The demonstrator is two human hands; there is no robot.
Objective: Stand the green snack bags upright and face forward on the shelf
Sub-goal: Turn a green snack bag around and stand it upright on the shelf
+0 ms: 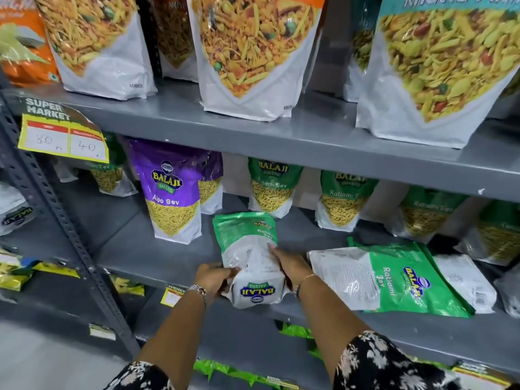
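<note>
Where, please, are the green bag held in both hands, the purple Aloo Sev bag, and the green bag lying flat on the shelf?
held green bag (247,249): head view, on its printed back panel.
purple Aloo Sev bag (168,190): head view, on its front below the logo.
flat green bag (394,280): head view, on its green middle.

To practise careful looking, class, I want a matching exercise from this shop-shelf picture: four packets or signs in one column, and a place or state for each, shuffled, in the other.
Column 1
1. purple Aloo Sev bag
2. green bag in both hands
3. green bag lying flat
4. yellow price tag

Column 2
A. flat on the middle shelf, right of the hands
B. hanging from the upper shelf edge, at left
C. upright, facing forward
D. held by its bottom end, back side showing

The left hand and right hand grip the bag.

Pairs: 1-C, 2-D, 3-A, 4-B
</note>
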